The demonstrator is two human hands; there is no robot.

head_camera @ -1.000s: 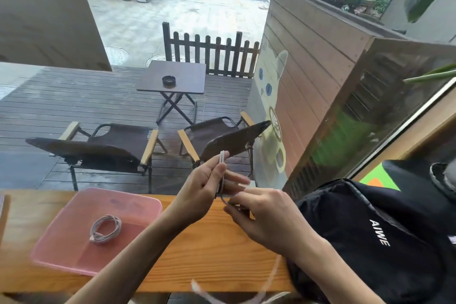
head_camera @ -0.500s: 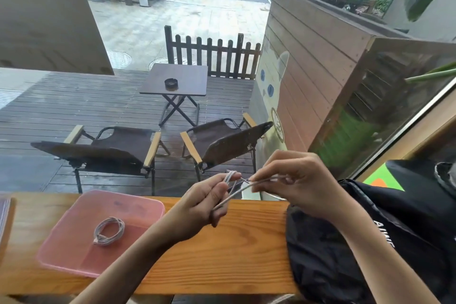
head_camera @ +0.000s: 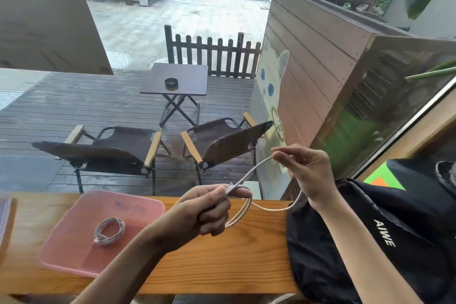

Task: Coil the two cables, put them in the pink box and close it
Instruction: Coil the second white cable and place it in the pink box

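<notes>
Your left hand (head_camera: pixel 206 207) is pinching the gathered loops of the pale braided cable (head_camera: pixel 243 201) between closed fingers (head_camera: pixel 217 223), keeping the coil from springing open. Your right hand (head_camera: pixel 304 170) is nipping the free run at its fingertips (head_camera: pixel 277 154), raised above to feed another turn. The finished grey coil (head_camera: pixel 109 231) is lying in the open pink plastic box (head_camera: pixel 74 217), beyond your left knuckles.

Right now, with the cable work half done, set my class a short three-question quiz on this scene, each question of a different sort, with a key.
1. True or false: a coiled cable already lies in the pink box.
2. Which hand pinches the gathered loops of the second cable? A) left hand B) right hand
3. Fill in: the black bag sits on the wooden counter to the person's ____.

Key: 1 true; 2 A, the right hand only draws out the free length; 3 right.
</notes>
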